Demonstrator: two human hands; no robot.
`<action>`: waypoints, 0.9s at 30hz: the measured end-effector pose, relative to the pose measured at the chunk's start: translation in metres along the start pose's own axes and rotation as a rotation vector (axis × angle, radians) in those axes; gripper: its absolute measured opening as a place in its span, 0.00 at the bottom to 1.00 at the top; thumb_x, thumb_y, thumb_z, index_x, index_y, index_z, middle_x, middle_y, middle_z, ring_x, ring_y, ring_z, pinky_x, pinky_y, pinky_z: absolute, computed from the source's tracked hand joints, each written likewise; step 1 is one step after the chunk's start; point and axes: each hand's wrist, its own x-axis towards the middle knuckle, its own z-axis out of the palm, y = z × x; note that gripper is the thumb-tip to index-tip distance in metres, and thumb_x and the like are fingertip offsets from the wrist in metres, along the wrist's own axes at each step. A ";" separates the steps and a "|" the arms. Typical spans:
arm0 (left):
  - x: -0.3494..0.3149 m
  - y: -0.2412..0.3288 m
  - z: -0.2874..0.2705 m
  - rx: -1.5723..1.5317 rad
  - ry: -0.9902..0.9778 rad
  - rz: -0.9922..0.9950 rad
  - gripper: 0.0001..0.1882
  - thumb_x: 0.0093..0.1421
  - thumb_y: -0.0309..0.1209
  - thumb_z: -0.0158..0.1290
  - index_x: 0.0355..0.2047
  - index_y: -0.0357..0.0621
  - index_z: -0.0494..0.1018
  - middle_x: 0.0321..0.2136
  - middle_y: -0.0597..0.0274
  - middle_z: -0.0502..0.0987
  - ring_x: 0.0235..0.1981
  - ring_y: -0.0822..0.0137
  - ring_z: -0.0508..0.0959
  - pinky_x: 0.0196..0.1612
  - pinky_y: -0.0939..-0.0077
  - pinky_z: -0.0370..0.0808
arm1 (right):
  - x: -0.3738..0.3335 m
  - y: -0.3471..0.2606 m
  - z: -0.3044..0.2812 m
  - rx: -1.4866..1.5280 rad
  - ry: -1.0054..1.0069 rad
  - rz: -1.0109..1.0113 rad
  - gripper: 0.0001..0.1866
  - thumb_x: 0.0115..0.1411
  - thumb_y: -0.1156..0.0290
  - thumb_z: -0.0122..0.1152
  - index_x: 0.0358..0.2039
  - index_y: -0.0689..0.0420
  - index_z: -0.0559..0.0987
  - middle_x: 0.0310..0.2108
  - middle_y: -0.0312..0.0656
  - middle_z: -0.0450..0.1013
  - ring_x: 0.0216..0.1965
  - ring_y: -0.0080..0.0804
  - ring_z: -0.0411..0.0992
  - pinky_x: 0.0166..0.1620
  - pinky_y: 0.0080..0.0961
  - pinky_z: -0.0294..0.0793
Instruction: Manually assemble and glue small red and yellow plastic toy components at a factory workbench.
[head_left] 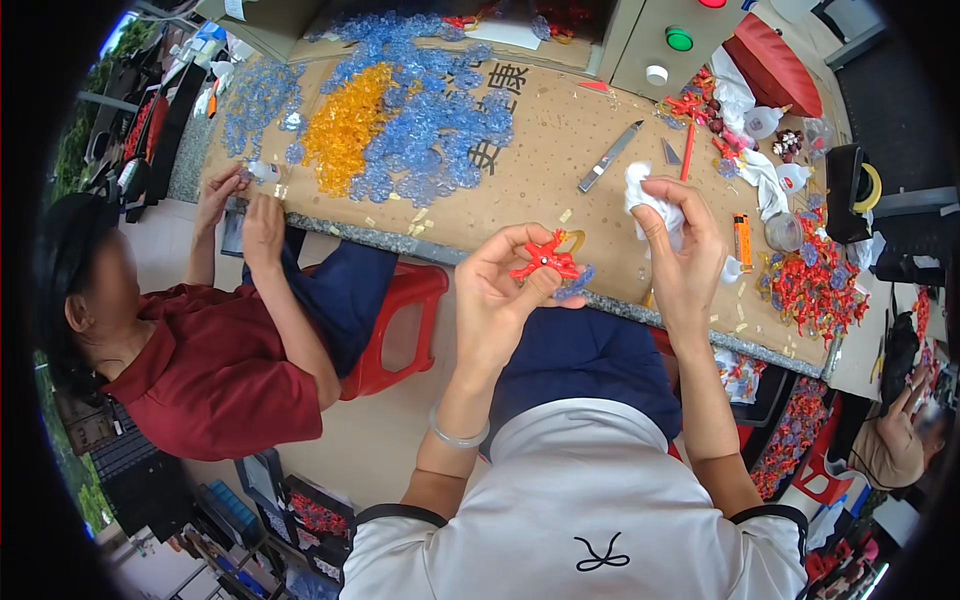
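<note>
nearest: white shirt with dark sleeve trim (590, 500); pale bangle (459, 432) on the left wrist.

left hand (492, 300): closed in a pinch on a red piece (548, 258), fingertips at its upper side, thumb across its lower part. right hand (690, 235): thumb and fingers gripping a crumpled white wad (638, 190), near the red piece but apart from it.

red piece, appearance: bright, glossy, irregular outline with short projecting parts; small pale round spot near its middle. a translucent yellow loop (574, 240) stands out at its upper right; a translucent blue part (577, 284) shows at its lower right. finer detail partly covered by the fingers. position: held above the near edge of the worktable (545, 130), in front of the body.

on the table, right: heap of red pieces (818, 285) with blue parts mixed in; orange item (742, 243) just left of it. beyond the wad: a craft knife (610, 157) lying at a slant, and a thin red stick (688, 152).

left: co-worker in a dark red shirt (220, 370), 2 hands raised by a small white bottle (265, 171).

farther: 1 heap of translucent orange pieces (345, 130), with translucent blue pieces (425, 150) around it. farthest: cabinet with a green button (679, 39).
</note>
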 end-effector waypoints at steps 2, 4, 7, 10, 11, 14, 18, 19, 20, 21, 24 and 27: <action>0.000 0.002 0.002 -0.004 -0.003 -0.014 0.15 0.58 0.21 0.55 0.43 0.29 0.67 0.37 0.49 0.76 0.36 0.55 0.81 0.32 0.65 0.85 | 0.005 -0.005 -0.007 -0.229 0.005 -0.213 0.09 0.52 0.81 0.62 0.35 0.64 0.78 0.38 0.47 0.76 0.41 0.39 0.74 0.46 0.29 0.71; 0.000 0.003 0.006 0.019 0.014 0.003 0.14 0.57 0.20 0.56 0.43 0.30 0.68 0.37 0.49 0.76 0.36 0.57 0.81 0.32 0.65 0.84 | 0.005 -0.012 -0.009 -0.214 -0.041 -0.268 0.10 0.51 0.80 0.62 0.36 0.64 0.79 0.38 0.48 0.76 0.42 0.41 0.74 0.47 0.30 0.71; -0.004 -0.001 0.008 0.106 0.008 0.090 0.13 0.57 0.19 0.56 0.41 0.31 0.69 0.36 0.51 0.77 0.35 0.62 0.81 0.33 0.67 0.83 | -0.009 -0.033 -0.009 0.035 -0.193 -0.128 0.10 0.51 0.81 0.62 0.35 0.63 0.80 0.37 0.47 0.77 0.41 0.41 0.75 0.46 0.31 0.72; -0.007 0.000 0.010 0.302 0.029 0.147 0.12 0.56 0.18 0.57 0.41 0.33 0.72 0.37 0.59 0.77 0.36 0.72 0.78 0.40 0.77 0.77 | -0.008 -0.047 -0.004 0.072 -0.274 -0.140 0.09 0.50 0.83 0.62 0.33 0.62 0.80 0.32 0.46 0.78 0.38 0.41 0.76 0.43 0.32 0.74; -0.008 -0.003 0.008 0.275 0.022 0.115 0.12 0.56 0.17 0.56 0.41 0.33 0.72 0.36 0.61 0.77 0.36 0.73 0.78 0.41 0.79 0.76 | -0.008 -0.048 -0.003 0.082 -0.268 -0.139 0.08 0.49 0.83 0.62 0.32 0.63 0.81 0.30 0.45 0.78 0.36 0.40 0.76 0.43 0.32 0.74; -0.002 -0.001 0.015 0.341 -0.029 0.117 0.13 0.55 0.15 0.54 0.42 0.32 0.72 0.35 0.62 0.77 0.36 0.74 0.77 0.41 0.81 0.76 | -0.006 -0.048 -0.009 0.075 -0.207 -0.079 0.06 0.44 0.83 0.64 0.26 0.63 0.81 0.27 0.44 0.78 0.34 0.38 0.76 0.40 0.31 0.73; -0.009 0.007 0.019 0.402 -0.011 0.156 0.13 0.55 0.16 0.54 0.42 0.33 0.73 0.35 0.60 0.77 0.35 0.73 0.78 0.37 0.80 0.78 | -0.009 -0.050 -0.007 0.112 -0.202 -0.098 0.07 0.43 0.83 0.65 0.25 0.62 0.81 0.27 0.43 0.78 0.33 0.37 0.76 0.40 0.29 0.72; -0.010 0.005 0.018 0.404 -0.016 0.177 0.13 0.55 0.17 0.54 0.42 0.34 0.73 0.36 0.60 0.77 0.35 0.73 0.79 0.36 0.80 0.78 | -0.010 -0.046 -0.007 0.130 -0.207 -0.102 0.07 0.42 0.83 0.65 0.25 0.62 0.81 0.27 0.43 0.78 0.33 0.37 0.76 0.40 0.29 0.72; -0.009 0.005 0.017 0.402 -0.014 0.182 0.13 0.55 0.17 0.54 0.42 0.34 0.73 0.36 0.59 0.77 0.35 0.73 0.79 0.36 0.80 0.78 | -0.010 -0.044 -0.007 0.150 -0.210 -0.104 0.07 0.42 0.83 0.66 0.25 0.62 0.81 0.27 0.43 0.78 0.33 0.36 0.76 0.41 0.29 0.72; -0.009 0.002 0.017 0.395 -0.015 0.177 0.13 0.55 0.17 0.54 0.42 0.34 0.73 0.37 0.59 0.77 0.35 0.72 0.79 0.36 0.80 0.78 | -0.010 -0.042 -0.007 0.142 -0.211 -0.093 0.07 0.42 0.82 0.67 0.26 0.62 0.81 0.27 0.43 0.78 0.33 0.36 0.76 0.41 0.29 0.71; -0.007 0.009 0.020 0.420 -0.002 0.171 0.12 0.55 0.18 0.56 0.41 0.33 0.74 0.33 0.61 0.78 0.35 0.75 0.79 0.38 0.80 0.78 | -0.008 -0.040 -0.007 0.125 -0.218 -0.101 0.08 0.42 0.82 0.67 0.26 0.62 0.81 0.27 0.43 0.78 0.33 0.36 0.76 0.41 0.29 0.71; -0.009 0.006 0.017 0.433 0.000 0.190 0.12 0.54 0.18 0.56 0.41 0.34 0.74 0.34 0.60 0.78 0.34 0.74 0.78 0.35 0.80 0.78 | -0.008 -0.041 -0.006 0.091 -0.232 -0.193 0.07 0.44 0.85 0.65 0.27 0.65 0.81 0.27 0.45 0.78 0.31 0.31 0.76 0.37 0.23 0.72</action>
